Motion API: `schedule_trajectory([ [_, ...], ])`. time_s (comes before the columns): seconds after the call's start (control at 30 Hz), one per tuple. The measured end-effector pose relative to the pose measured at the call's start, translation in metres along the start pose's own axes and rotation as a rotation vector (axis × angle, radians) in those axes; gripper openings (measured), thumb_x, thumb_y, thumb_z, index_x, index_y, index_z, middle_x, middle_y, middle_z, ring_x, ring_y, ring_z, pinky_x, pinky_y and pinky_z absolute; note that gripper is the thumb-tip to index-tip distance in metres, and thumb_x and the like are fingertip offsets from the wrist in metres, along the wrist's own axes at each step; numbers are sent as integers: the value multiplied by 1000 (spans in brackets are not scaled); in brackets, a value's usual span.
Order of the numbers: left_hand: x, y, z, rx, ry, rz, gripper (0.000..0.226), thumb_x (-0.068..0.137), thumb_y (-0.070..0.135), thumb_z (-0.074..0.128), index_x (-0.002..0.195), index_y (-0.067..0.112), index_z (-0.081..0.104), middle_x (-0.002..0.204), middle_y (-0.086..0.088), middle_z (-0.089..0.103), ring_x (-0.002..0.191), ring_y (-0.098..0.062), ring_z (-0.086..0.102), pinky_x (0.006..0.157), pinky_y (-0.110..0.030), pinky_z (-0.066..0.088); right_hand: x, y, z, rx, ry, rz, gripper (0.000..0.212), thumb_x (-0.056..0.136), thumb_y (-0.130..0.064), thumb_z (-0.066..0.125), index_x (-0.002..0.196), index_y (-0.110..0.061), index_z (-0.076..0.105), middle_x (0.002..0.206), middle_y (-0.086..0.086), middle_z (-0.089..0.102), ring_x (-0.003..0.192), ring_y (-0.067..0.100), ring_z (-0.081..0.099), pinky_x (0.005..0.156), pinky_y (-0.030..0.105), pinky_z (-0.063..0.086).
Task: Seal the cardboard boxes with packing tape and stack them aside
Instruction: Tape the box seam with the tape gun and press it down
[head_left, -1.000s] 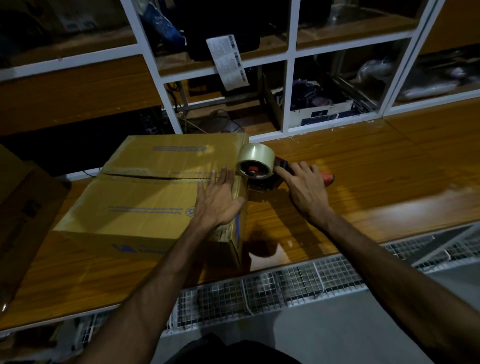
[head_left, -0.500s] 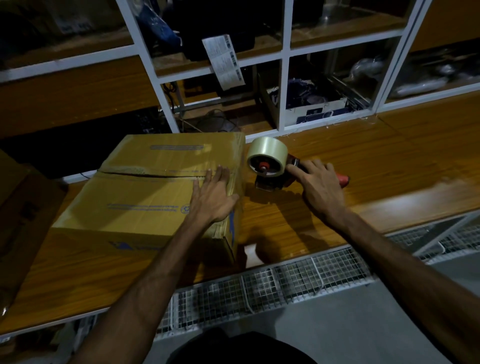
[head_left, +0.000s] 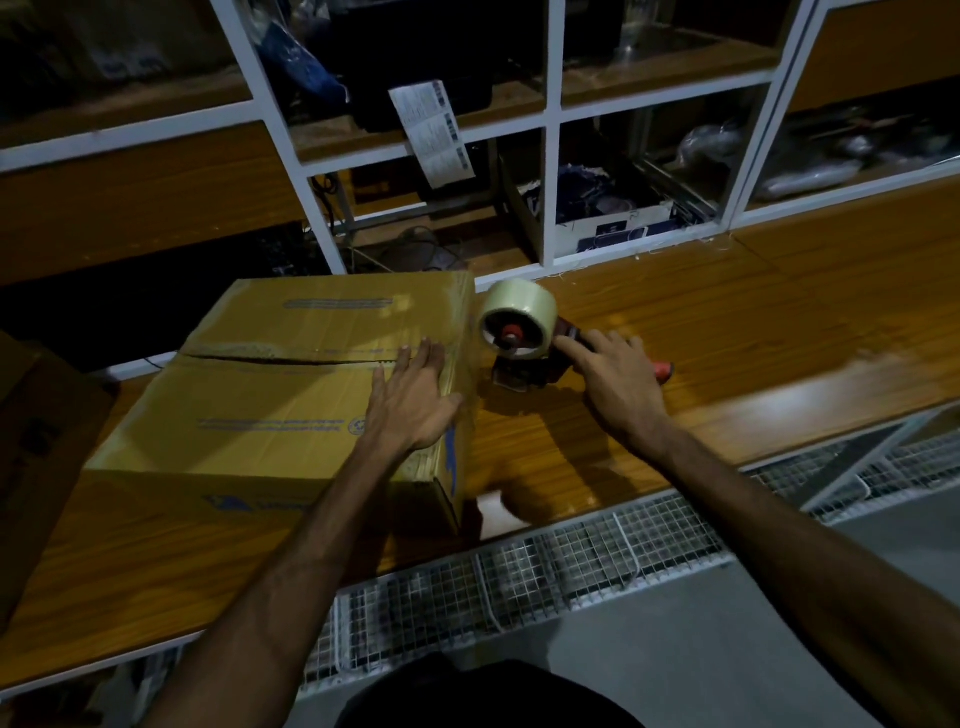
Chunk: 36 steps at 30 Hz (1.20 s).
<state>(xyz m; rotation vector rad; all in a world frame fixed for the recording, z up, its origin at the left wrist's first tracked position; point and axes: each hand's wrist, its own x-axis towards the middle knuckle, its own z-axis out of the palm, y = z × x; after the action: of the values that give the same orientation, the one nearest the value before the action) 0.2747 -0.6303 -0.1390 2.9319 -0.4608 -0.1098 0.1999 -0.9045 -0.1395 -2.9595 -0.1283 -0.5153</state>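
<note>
A brown cardboard box (head_left: 260, 395) lies on the wooden bench (head_left: 779, 364), its two top flaps meeting at a seam. My left hand (head_left: 415, 400) presses flat on the box top near its right edge, fingers straight. Just right of the box sits a tape dispenser (head_left: 524, 338) with a clear tape roll and a red handle. My right hand (head_left: 618, 379) grips that handle, index finger stretched toward the roll. A strip of tape seems to run from the dispenser onto the box's right side.
A second cardboard box (head_left: 36, 441) stands at the left edge of the bench. White shelving (head_left: 550, 130) with cartons, cables and a hanging paper label rises behind. Wire mesh baskets (head_left: 519, 582) hang below the bench's front edge.
The dispenser in my right hand has drawn a little to the right, away from the box's edge. My left hand stays pressed on the box top.
</note>
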Motion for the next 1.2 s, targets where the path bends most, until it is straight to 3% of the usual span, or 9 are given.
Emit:
schedule_trajectory([
  [0.13,1,-2,1,0,-3,5,91,92,59,43,167,21,8,176,-1,4,162,-29,5,127,-62,8,-8,19,-10,40,37,40,63,96,2,56,153,-24,52,131,14,65,119,32,60,100,55,45],
  [0.43,-8,-9,-1,-26,-12,23,91,92,54,46,167,22,6,176,0,3,162,-27,3,127,-63,9,-18,9,-18,100,37,35,63,97,4,58,153,-24,51,127,15,64,113,34,59,92,51,43],
  [0.73,-18,-13,-8,-38,-36,25,90,95,47,53,168,21,6,176,0,1,162,-27,3,128,-61,8,-40,19,-13,36,7,80,73,90,8,62,154,-26,50,135,18,62,119,37,57,99,58,44],
  [0.83,-19,-12,-9,-32,-32,25,91,95,49,53,168,21,6,176,-1,2,162,-28,3,127,-62,8,-38,-8,-9,17,-1,82,70,93,2,63,155,-26,49,136,18,61,122,39,56,100,56,41],
  [1.0,-22,-12,-9,-48,-35,28,92,95,49,53,168,23,5,176,-1,0,162,-27,1,128,-62,5,-31,-34,6,-165,-89,39,60,99,-24,68,153,-29,42,132,13,57,123,34,55,105,53,41],
  [1.2,-23,-14,-7,-48,-29,41,95,88,57,42,168,21,6,175,-1,2,161,-27,4,127,-62,8,-7,-60,21,-232,-175,80,62,96,-23,67,150,-27,38,133,12,51,124,34,50,107,55,40],
])
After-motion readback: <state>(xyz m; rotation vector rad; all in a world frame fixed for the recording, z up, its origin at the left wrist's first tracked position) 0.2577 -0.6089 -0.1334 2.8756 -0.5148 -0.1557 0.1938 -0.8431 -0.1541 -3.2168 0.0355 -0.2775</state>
